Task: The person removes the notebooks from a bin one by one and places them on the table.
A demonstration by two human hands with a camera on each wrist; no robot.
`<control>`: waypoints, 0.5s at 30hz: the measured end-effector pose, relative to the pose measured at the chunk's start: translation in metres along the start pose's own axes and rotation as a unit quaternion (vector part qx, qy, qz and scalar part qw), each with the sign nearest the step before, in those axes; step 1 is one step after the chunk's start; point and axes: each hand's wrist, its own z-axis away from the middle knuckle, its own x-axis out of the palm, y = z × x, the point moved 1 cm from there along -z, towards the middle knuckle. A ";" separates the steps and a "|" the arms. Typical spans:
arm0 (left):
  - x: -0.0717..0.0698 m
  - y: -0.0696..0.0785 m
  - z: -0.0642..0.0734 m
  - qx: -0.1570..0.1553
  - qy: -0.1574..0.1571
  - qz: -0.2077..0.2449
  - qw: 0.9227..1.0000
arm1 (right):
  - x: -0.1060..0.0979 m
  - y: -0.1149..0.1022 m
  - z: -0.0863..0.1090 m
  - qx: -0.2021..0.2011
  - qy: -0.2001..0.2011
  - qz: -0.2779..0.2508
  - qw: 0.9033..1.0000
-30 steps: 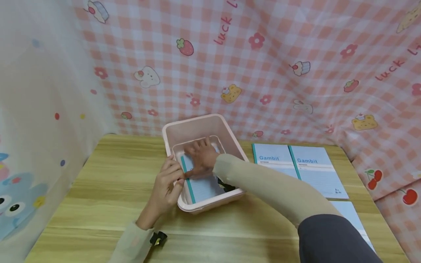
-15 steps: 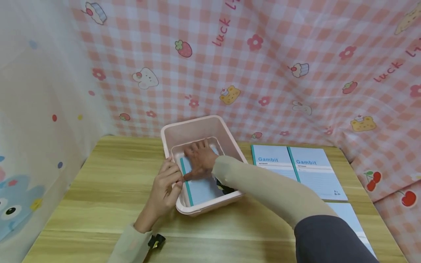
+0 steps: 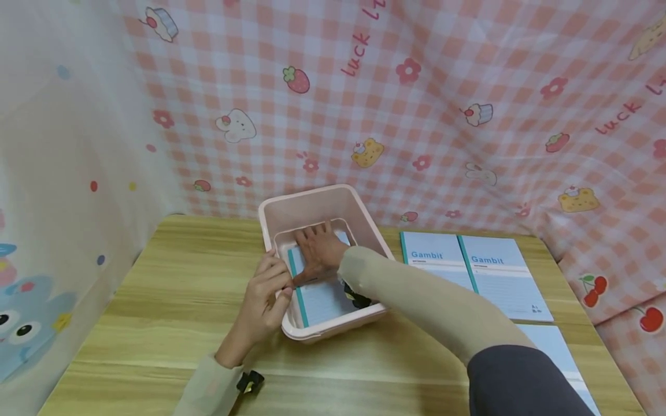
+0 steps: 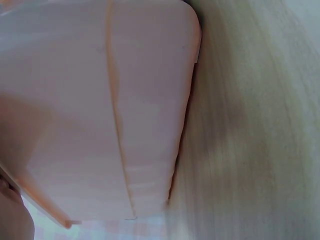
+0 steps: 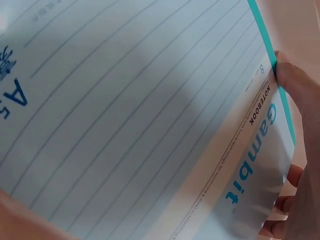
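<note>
A pink plastic basket point(image 3: 372, 218) stands on the wooden table, its outer wall point(image 4: 75, 125) filling much of the left wrist view. My left hand point(image 3: 265, 294) grips the basket's left rim with bent fingers. Inside lies a light-blue notebook point(image 3: 325, 303) with a teal spine; "Gambit" is legible on its cover point(image 5: 150, 110) in the right wrist view. My right hand point(image 3: 319, 251) rests on this notebook, palm down and fingers spread. Its thumb point(image 5: 292, 75) touches the spine edge, and the fingertips reach the far edge. The hand hides the upper cover in the head view.
Two matching notebooks lie side by side right of the basket, a left one point(image 3: 429, 257) and a right one point(image 3: 507, 283). Another notebook point(image 3: 559, 358) is nearer, partly behind my right sleeve. A pink checked curtain point(image 3: 333, 133) hangs behind the table point(image 3: 171, 300).
</note>
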 end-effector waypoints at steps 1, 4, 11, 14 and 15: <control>0.000 0.000 0.000 -0.001 0.000 -0.001 1.000 | -0.001 0.000 0.000 0.001 0.000 0.006 1.000; 0.000 0.000 -0.001 -0.002 0.000 -0.001 1.000 | -0.003 0.000 0.001 0.004 0.001 0.020 1.000; -0.001 0.000 0.000 -0.005 0.000 -0.003 1.000 | -0.007 -0.001 0.002 0.002 -0.004 0.028 1.000; -0.001 0.000 0.000 -0.004 0.000 -0.003 1.000 | -0.006 -0.002 0.002 0.009 -0.004 0.027 1.000; 0.000 0.000 0.001 -0.003 0.000 -0.003 1.000 | -0.006 -0.002 0.002 0.013 -0.002 0.022 1.000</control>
